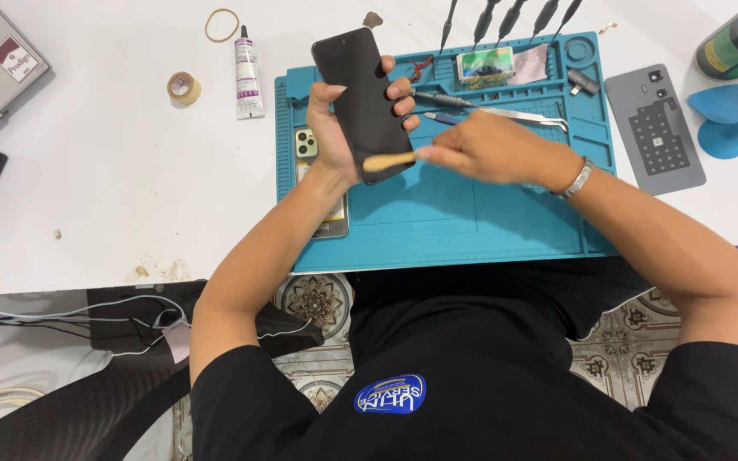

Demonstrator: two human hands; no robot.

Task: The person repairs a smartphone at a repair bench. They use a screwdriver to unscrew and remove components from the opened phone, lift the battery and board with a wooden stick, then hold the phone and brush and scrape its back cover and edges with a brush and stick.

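A white worktop (pixel 130 171) carries a blue mat (pixel 437 222) with ridged trays along its far edge, and the person sits close against it over a patterned tile floor. The left hand (pixel 335 128) is clasped round a black phone (pixel 360 94), holding it tilted up off the mat, thumb on one long edge and fingers curled over the other. The right hand (pixel 480 152) pinches a small pale stick (pixel 389 160) whose tip touches the phone's lower end, just beside the left palm. The stick looks blurred, so how firmly it presses I cannot tell. A slip seems the likeliest trouble: the phone hangs in the air with only one hand's grip, and a hard push from the stick could twist it loose or skid the tip into the left hand. Another phone with a green back (pixel 305 143) lies half hidden beneath that wrist. Tweezers (pixel 523 117) and a screwdriver (pixel 442 99) lie on the mat behind the hands, a glue tube (pixel 248 72) and tape roll (pixel 184 87) well off to the left.
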